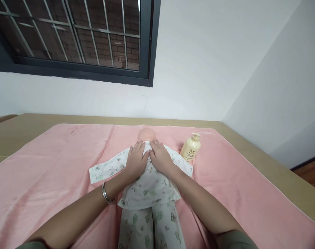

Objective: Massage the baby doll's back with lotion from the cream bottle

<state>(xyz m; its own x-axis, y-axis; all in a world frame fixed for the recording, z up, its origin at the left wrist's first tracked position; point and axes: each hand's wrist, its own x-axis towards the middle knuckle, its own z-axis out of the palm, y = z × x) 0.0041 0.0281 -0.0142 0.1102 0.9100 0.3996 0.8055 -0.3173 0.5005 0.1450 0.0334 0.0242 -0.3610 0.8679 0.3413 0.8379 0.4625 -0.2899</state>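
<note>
A baby doll [147,133] in white printed pyjamas [149,188] lies on its back on a pink towel [56,166], head away from me. My left hand [135,159] lies flat on the doll's chest, fingers stretched toward the collar. My right hand [160,157] lies flat beside it on the chest, fingers together and extended. Both hands touch near the neckline. A silver bracelet [107,194] circles my left wrist. Neither hand holds anything.
A cream lotion bottle [190,147] stands on the towel just right of the doll's shoulder. The towel covers a tan bed or table [276,173] set against white walls. A barred dark window [77,38] is up left.
</note>
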